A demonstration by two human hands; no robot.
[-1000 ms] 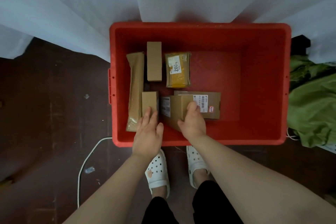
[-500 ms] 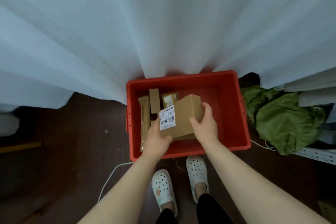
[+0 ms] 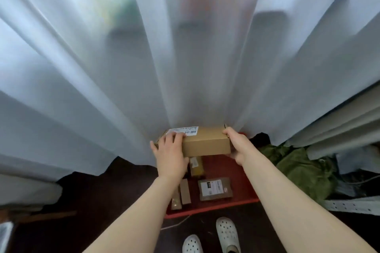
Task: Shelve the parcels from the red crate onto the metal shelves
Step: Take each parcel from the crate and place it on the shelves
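We saw the cardboard box (image 3: 205, 146) lifted clear of the red crate (image 3: 226, 206) and held in the air above the crate's far side, close against the white curtain (image 3: 123, 68). Its long axis ran left to right across the view, the top face roughly level and a long plain side turned toward us. A white shipping label (image 3: 190, 130) sat on the top face toward the far left corner; we could make out a barcode on it, but the printed lines were too small to read.

The left hand (image 3: 170, 154) lay over the box's left end, its fingers (image 3: 174, 137) nearly straight and spread on the top face, covering part of the label, the thumb out past the left end. The right hand (image 3: 236, 146) gripped the right end, thumb on the top corner and the other fingers curled beneath.

In the crate below lay a flat brown parcel (image 3: 224, 196) near the front wall with a white label of its own and a small red mark, both unreadable, a yellowish parcel (image 3: 197, 165) farther back, and along the left wall a narrow box (image 3: 185, 191) beside a long brown packet (image 3: 175, 201). The crate stood on a dark floor (image 3: 92, 201). Green cloth (image 3: 304, 170) was heaped just to the crate's right. A white cable (image 3: 176, 224) trailed before the crate, near two white clogs (image 3: 228, 234).
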